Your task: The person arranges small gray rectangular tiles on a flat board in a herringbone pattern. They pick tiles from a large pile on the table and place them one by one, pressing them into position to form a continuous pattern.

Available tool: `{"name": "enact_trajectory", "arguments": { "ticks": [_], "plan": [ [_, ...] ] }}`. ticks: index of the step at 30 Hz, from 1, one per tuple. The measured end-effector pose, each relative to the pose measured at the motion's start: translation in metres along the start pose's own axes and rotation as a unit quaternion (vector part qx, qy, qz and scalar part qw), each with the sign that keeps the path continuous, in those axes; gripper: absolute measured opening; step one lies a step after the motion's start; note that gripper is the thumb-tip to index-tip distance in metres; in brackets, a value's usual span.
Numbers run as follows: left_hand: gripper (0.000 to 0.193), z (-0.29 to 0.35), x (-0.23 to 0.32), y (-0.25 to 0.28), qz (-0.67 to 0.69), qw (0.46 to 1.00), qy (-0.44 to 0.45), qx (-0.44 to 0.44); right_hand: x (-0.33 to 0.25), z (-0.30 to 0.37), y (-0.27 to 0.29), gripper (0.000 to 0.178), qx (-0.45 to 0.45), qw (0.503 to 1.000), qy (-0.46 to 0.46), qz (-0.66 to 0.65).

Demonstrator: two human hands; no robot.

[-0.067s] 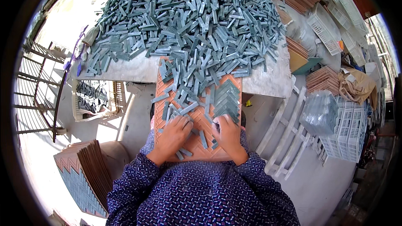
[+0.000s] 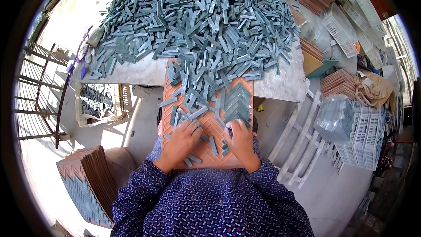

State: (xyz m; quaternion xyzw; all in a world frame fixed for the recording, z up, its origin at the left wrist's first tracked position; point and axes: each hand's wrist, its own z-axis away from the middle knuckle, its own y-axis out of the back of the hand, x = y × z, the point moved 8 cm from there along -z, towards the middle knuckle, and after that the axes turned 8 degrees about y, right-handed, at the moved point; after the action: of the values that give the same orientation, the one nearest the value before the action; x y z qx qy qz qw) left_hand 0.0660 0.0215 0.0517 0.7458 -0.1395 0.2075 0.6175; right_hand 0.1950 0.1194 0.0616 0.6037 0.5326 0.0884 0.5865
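Observation:
An orange-brown tray (image 2: 206, 160) with herringbone grooves lies in front of me, its far end at the table. Grey-green stone strips (image 2: 238, 101) fill its grooves in a zigzag at the right. My right hand (image 2: 240, 139) is pinched at the near end of that pattern, a dark strip showing by its fingertips. Over the tray's left half, my left hand (image 2: 182, 140) is curled with bent fingers beside loose strips; what lies under them is hidden. One loose strip (image 2: 213, 145) rests between my hands, and several more lie near the tray's front edge.
A large heap of stone strips (image 2: 197, 22) covers the table (image 2: 280, 83) and spills onto the tray. A crate of strips (image 2: 116, 116) stands at the left, above stacked trays (image 2: 94, 166). To the right are a white slatted rack (image 2: 296, 136) and white crates (image 2: 362, 138).
My right hand has shifted slightly, its fingertips a little farther right along the laid strips. The left hand stays almost in place.

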Motion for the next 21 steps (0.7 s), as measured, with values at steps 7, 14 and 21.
{"name": "enact_trajectory", "arguments": {
  "ticks": [7,14,21],
  "plan": [
    [0.025,0.02,-0.023,0.029,0.123,0.983,0.117,0.064,0.001,0.017,0.006,0.022,0.023,1.0,0.009,0.018],
    [0.022,0.063,-0.035,0.036,0.158,0.954,0.249,0.059,-0.032,0.038,-0.022,0.024,-0.166,0.986,-0.027,0.012],
    [0.021,0.08,-0.036,0.024,0.228,0.926,0.302,0.012,-0.019,0.038,-0.023,0.015,-0.155,0.983,-0.075,-0.063]
  ]
}}
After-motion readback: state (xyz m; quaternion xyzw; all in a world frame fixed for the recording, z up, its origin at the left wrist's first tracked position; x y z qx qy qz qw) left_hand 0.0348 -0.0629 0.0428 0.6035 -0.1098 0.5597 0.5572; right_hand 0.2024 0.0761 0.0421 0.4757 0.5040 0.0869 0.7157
